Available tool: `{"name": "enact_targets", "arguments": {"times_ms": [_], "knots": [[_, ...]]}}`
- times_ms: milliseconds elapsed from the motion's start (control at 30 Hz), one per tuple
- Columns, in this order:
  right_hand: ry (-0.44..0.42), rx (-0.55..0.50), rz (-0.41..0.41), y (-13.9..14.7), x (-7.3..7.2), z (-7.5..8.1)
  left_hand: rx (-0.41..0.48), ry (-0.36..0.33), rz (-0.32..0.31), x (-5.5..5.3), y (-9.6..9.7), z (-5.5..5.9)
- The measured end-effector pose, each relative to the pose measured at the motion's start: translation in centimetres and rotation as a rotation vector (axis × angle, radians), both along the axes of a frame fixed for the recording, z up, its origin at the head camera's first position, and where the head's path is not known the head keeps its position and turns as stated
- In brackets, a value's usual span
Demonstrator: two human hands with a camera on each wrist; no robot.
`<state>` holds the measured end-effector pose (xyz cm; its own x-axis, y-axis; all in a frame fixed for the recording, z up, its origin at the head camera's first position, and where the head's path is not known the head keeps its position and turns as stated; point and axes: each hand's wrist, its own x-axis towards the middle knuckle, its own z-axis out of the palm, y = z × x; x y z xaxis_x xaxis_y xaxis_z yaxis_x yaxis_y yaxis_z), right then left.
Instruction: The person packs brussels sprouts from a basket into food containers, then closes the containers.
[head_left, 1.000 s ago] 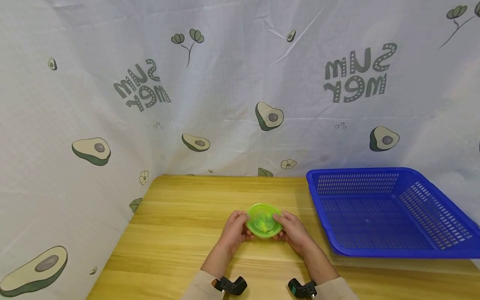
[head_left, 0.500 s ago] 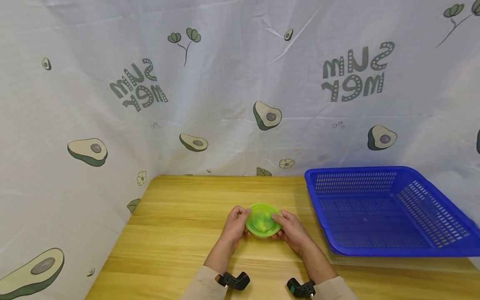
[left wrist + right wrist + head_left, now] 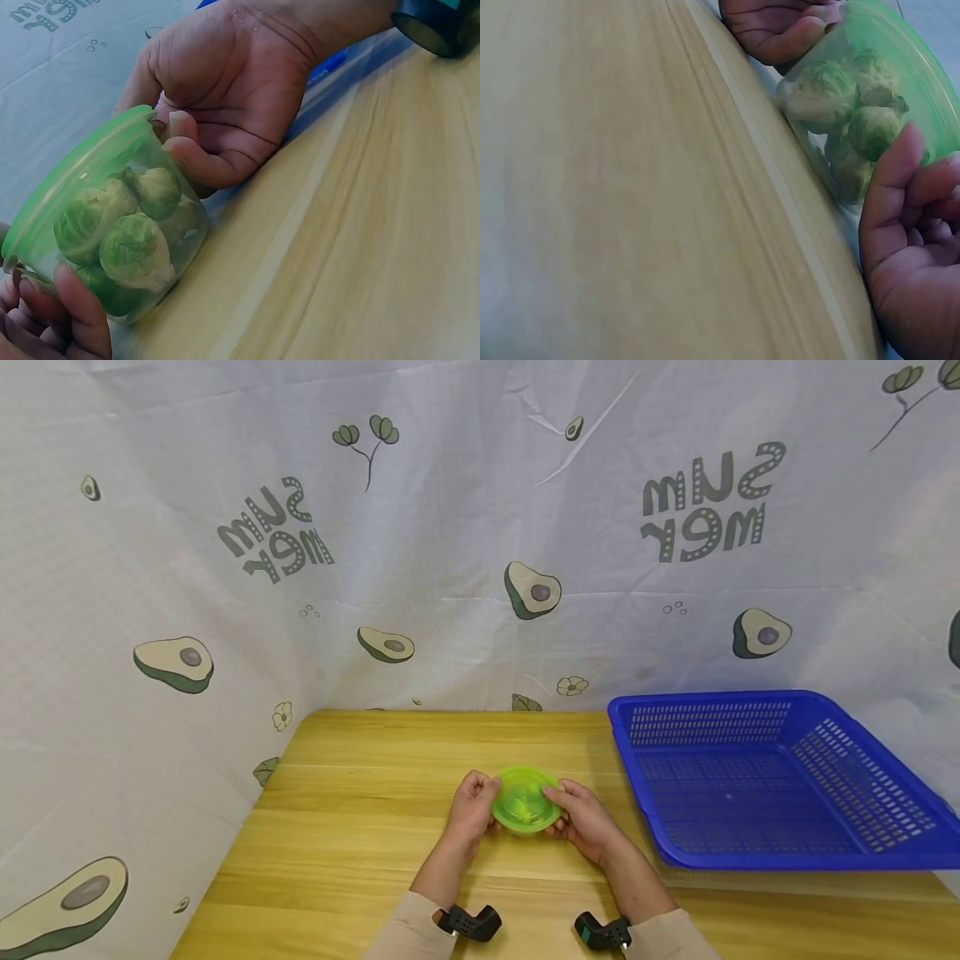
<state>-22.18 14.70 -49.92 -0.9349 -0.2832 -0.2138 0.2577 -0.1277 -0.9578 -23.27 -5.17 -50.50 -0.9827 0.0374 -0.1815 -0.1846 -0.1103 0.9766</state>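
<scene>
A small round clear plastic container (image 3: 196, 238) with a green lid (image 3: 517, 787) is held up over the table between my two hands. Several Brussels sprouts (image 3: 135, 247) show through its side in both wrist views. On the container's left, my left hand (image 3: 470, 810) grips the rim, thumb on the lid's edge and fingers curled below. My right hand (image 3: 588, 822) holds the opposite side, its thumb lying on top of the lid and its fingers under the rim. Whether the lid is fully pressed down all round cannot be told.
A large blue plastic basket (image 3: 660, 843) with slotted walls stands on the right of the wooden table (image 3: 360, 843). Behind and to the left hangs a white curtain (image 3: 450, 527) printed with avocados. Both wrists wear black cameras (image 3: 470, 924).
The left thumb has shifted slightly up along the lid's edge. The container stays in both hands at nearly the same place, and the head view has turned a little to the right.
</scene>
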Motion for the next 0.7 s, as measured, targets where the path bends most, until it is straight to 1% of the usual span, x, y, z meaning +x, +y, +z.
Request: {"name": "enact_targets", "arguments": {"times_ms": [133,300,500,633,667,700], "knots": [[0.011,0.028,-0.035,-0.2,0.1,-0.1,0.008,-0.006,0.012,0.0,0.0,-0.4],[0.01,0.051,-0.103,-0.7,0.2,-0.2,0.022,0.004,0.014,0.2,-0.2,-0.8],[-0.016,0.087,-0.218,-1.3,0.2,-0.3,0.047,-0.003,-0.008,0.3,-0.7,-1.0],[0.004,0.182,-0.287,-1.4,0.3,-0.1,0.062,-0.007,-0.022,0.4,-1.0,-0.9],[0.02,0.227,-0.299,-1.4,0.3,-0.1,0.068,-0.007,-0.022,0.5,-1.0,-0.8],[0.042,0.299,-0.311,-1.4,0.3,0.0,0.072,-0.007,-0.023,0.5,-1.0,-0.8]]}}
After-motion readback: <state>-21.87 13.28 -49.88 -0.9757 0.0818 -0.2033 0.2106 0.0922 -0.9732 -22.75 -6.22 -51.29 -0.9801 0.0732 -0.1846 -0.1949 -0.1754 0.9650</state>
